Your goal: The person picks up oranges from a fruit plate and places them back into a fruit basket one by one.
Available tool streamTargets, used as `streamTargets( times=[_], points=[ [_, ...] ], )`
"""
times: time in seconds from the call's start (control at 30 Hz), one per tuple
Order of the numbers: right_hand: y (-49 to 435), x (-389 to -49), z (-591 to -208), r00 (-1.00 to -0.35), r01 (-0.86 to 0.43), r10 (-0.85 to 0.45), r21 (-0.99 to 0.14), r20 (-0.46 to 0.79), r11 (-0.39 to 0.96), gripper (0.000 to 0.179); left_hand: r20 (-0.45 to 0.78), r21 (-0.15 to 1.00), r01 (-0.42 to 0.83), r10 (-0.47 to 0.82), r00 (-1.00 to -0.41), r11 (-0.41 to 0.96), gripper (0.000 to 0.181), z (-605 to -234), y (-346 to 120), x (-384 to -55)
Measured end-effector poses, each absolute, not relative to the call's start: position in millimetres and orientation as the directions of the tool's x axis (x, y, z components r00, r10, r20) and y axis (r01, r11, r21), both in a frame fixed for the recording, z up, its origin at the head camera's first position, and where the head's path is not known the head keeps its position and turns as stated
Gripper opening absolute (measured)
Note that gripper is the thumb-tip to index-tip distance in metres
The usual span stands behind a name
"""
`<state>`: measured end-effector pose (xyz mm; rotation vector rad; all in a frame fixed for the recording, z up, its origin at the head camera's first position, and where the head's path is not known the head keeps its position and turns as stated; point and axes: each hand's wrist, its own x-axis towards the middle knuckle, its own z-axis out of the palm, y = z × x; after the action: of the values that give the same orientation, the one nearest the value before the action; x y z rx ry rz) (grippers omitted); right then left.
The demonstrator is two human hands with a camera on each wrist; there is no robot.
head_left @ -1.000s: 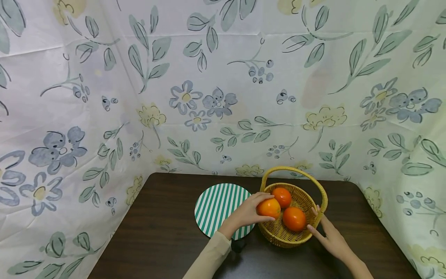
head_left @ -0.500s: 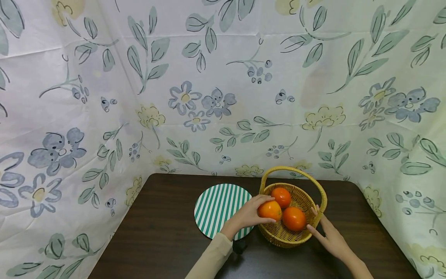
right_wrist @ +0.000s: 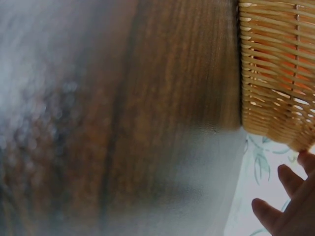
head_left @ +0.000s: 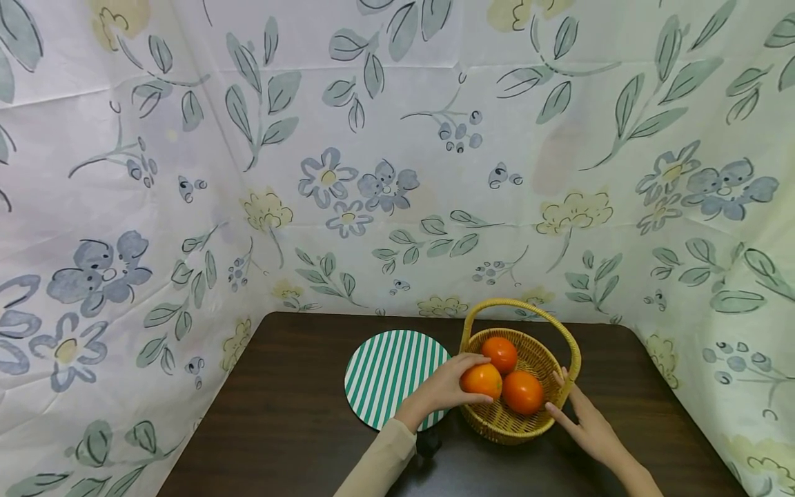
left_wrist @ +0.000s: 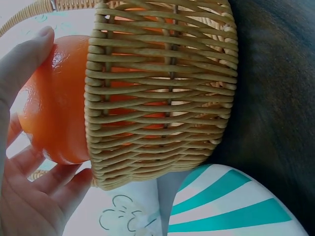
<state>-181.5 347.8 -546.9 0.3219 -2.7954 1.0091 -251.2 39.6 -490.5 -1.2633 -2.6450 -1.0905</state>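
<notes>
My left hand [head_left: 450, 383] grips a glossy round orange [left_wrist: 59, 101], thumb on one side and fingers on the other. In the left wrist view this fruit shows past the rim of the wicker basket [left_wrist: 162, 93], its other part hidden behind the weave. Two more oranges, one at the back [head_left: 499, 355] and one at the front right [head_left: 523, 392], lie inside the basket, whose arched handle [head_left: 522, 304] stands upright. At the basket's right side, my right hand [head_left: 590, 424] touches it near the handle's base. Its fingers [right_wrist: 290, 181] are spread and fairly straight.
A round board [head_left: 391, 376] with green and white stripes lies left of the basket, partly under my left forearm. Both rest on a dark wood table [head_left: 279, 400]. Floral cloth [head_left: 385, 269] hangs behind the table and along its sides.
My left hand and the orange in it have shifted slightly right and lower, closer to the other oranges. My right hand stays at the basket's side. The head view has tilted a little.
</notes>
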Motion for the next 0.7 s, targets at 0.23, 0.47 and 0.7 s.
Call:
streamTargets(
  times=[0.23,0.47,0.7],
  points=[
    [347.4,-181.0,-544.7,-0.967,-0.247,-0.147,-0.620,0.208,0.745,0.068,0.285,0.571,0.686,0.675,-0.681,0.451,0.069,-496.9,41.1,-253.4],
    [345.5,-179.6,-543.4,-0.972,-0.224,-0.132,-0.603,0.193,0.766,0.067,0.293,0.508,0.712,0.681,-0.672,0.485,0.070,-502.4,43.0,-253.1],
    [346.2,-179.8,-544.4,-0.972,-0.225,-0.134,-0.610,0.191,0.760,0.067,0.312,0.448,0.735,0.681,-0.662,0.509,0.069,-504.0,44.8,-252.0]
  ],
)
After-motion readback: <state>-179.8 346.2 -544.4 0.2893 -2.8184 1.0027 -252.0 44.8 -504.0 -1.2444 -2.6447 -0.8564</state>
